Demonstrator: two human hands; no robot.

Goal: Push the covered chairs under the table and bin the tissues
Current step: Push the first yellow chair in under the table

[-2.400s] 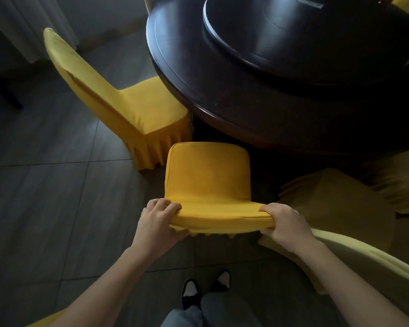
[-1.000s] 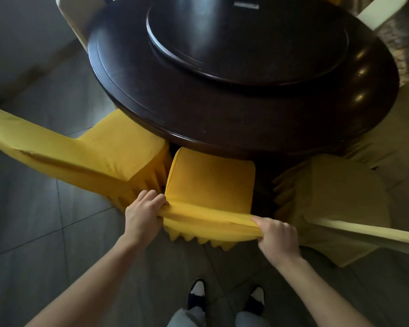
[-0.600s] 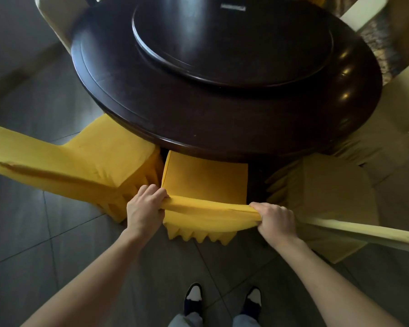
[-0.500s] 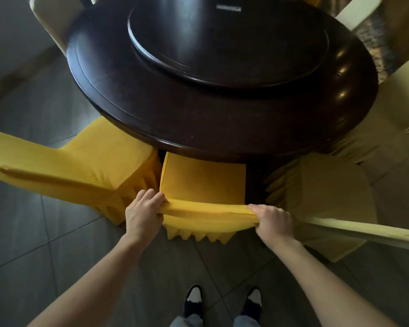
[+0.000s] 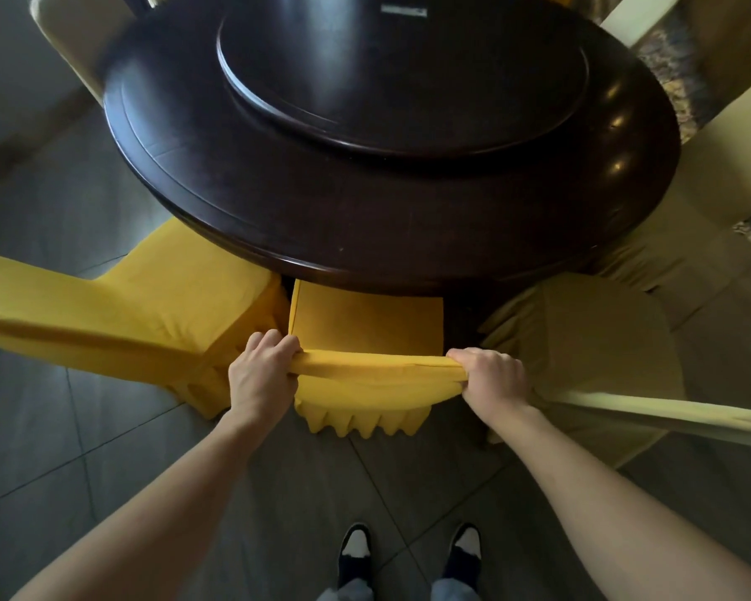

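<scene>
Both hands hold the top of the middle covered chair's (image 5: 367, 327) backrest: the left hand (image 5: 261, 375) has its grip curled round the left corner, the right hand (image 5: 493, 377) round the right corner. The chair's seat is tucked partly beneath the near edge of the round dark counter (image 5: 365, 236). Another yellow covered chair (image 5: 148, 314) stands just left, a paler one (image 5: 582, 340) just right. No tissues show.
</scene>
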